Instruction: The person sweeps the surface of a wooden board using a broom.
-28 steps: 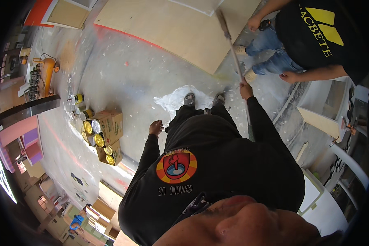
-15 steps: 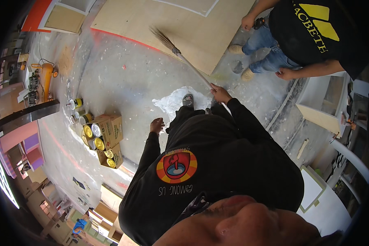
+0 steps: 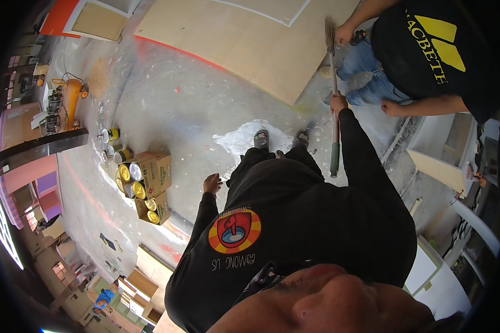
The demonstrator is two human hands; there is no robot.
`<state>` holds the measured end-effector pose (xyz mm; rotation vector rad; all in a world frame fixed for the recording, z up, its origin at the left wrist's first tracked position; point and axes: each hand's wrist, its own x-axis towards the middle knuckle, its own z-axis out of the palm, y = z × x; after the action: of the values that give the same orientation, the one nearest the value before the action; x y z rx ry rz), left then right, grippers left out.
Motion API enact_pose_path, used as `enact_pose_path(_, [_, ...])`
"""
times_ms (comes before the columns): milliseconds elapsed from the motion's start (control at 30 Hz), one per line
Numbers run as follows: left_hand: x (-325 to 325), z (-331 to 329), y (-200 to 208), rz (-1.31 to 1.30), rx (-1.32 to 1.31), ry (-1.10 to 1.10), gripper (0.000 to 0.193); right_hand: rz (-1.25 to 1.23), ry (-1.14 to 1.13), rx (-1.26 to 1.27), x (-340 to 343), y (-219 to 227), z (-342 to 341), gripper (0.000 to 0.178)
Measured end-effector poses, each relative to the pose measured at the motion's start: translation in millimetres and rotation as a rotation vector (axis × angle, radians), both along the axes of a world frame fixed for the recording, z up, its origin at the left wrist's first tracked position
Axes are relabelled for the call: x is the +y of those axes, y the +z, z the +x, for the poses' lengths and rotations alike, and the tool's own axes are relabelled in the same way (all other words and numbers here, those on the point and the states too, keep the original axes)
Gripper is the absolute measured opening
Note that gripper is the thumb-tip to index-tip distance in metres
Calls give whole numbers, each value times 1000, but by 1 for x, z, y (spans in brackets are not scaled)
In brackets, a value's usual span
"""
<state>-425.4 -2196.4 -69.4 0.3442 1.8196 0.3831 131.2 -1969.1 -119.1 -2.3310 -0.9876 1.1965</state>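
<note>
1. Right hand [image 3: 339, 103]: closed around the broom handle, partway along the shaft, arm in a black sleeve stretched forward.
2. Broom [image 3: 334, 105]: held nearly upright in the view, bristle end [image 3: 329, 30] lying over the plywood sheet, green grip end [image 3: 334, 161] pointing back toward the body.
3. Left hand [image 3: 211, 183]: hanging free beside the left leg, fingers loosely curled, holding nothing, touching nothing.
4. Landmark: white paint patch [image 3: 244, 139] on the concrete floor [image 3: 178, 105].
5. Feet in sandals [image 3: 261, 139]: standing on the white paint patch, at its right part.
6. Broom relative to the patch: just right of it, shaft running from beside the patch up and away to the plywood.
7. Plywood sheet [image 3: 250, 39]: flat on the floor beyond the patch, red line along its near left edge.
8. Cardboard boxes [image 3: 150, 183]: left of the patch, well apart from it, open tops showing yellow and silver can lids.
9. Loose cans [image 3: 112, 135]: on the floor just beyond the boxes, farther left of the patch.
10. Orange machine [image 3: 72, 94]: far left of the patch, near the wall.
11. Second person [image 3: 422, 61]: right of and beyond the patch, black shirt, blue jeans, one hand [image 3: 343, 34] at the bristle end of the broom, the other hand [image 3: 390, 107] closed in a fist near the knee.
</note>
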Motion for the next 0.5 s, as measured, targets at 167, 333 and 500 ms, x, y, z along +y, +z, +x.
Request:
enact_pose_path(167, [3, 4, 3, -78, -25, -72, 34, 58, 226, 63, -9, -32, -29, 42])
enact_pose_path(333, [18, 0, -6, -9, 19, -108, 37, 53, 852, -56, -14, 1, -135, 49])
enact_pose_path(500, [43, 1, -1, 104, 32, -68, 36, 14, 779, 242, -35, 57, -216, 46])
